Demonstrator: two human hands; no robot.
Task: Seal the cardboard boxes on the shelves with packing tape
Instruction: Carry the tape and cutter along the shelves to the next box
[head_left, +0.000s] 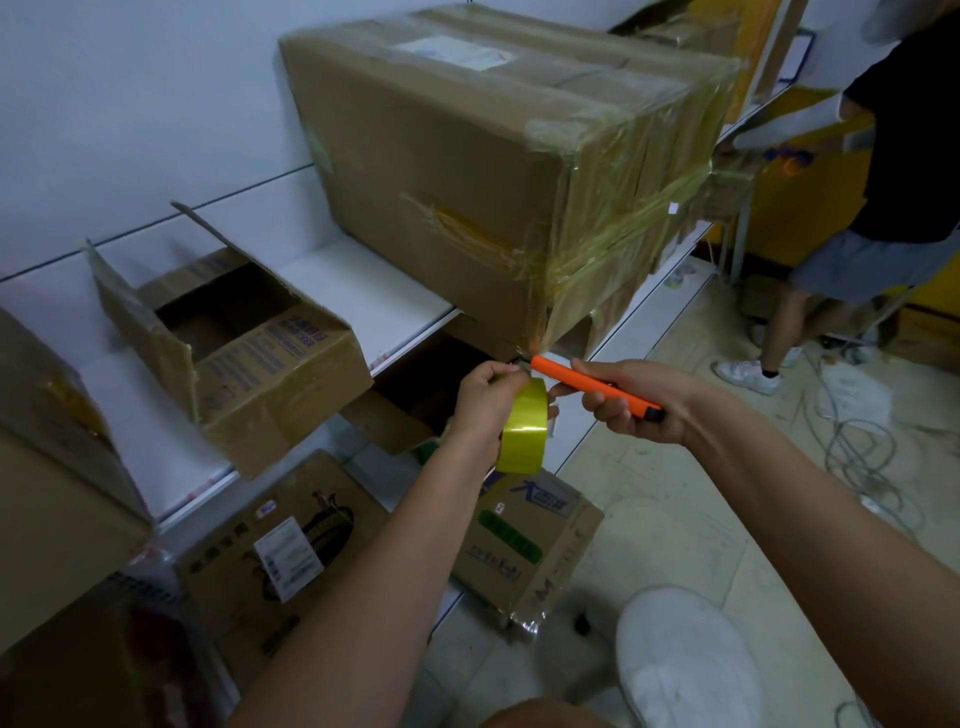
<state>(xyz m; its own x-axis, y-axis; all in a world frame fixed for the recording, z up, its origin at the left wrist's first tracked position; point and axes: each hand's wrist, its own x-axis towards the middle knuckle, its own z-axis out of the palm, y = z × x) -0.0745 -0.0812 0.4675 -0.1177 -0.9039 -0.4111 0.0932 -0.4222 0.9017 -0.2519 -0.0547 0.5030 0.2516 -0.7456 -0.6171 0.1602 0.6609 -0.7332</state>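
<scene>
1. Brown cardboard makes up the big box (467, 156), which sits on the white upper shelf (363, 296) at the far middle, its near right corner overhanging the shelf edge.
2. Clear yellowish tape is wound around the big box in many wrinkled bands, thickest at the right end and along the near corner; a white label lies on its top.
3. A strip of tape runs down from the box's lowest near corner toward the hands.
4. The left hand (485, 400) grips a roll of yellow tape (524, 431), fingers curled around it, just below that corner.
5. The right hand (634, 405) is clenched around an orange cutter (592, 384), whose tip points left and meets the tape strip just beside the left hand's fingertips.
6. Left of the big box on the same shelf stands an open box (234, 353) with printed sides and flaps standing up.
7. Part of another box (47, 467) fills the near left edge.
8. On the lower shelf lie printed boxes (280, 561), one with a white label.
9. At the far right a second person (893, 182) stands on the floor (701, 467), near loose cables (857, 457).
</scene>
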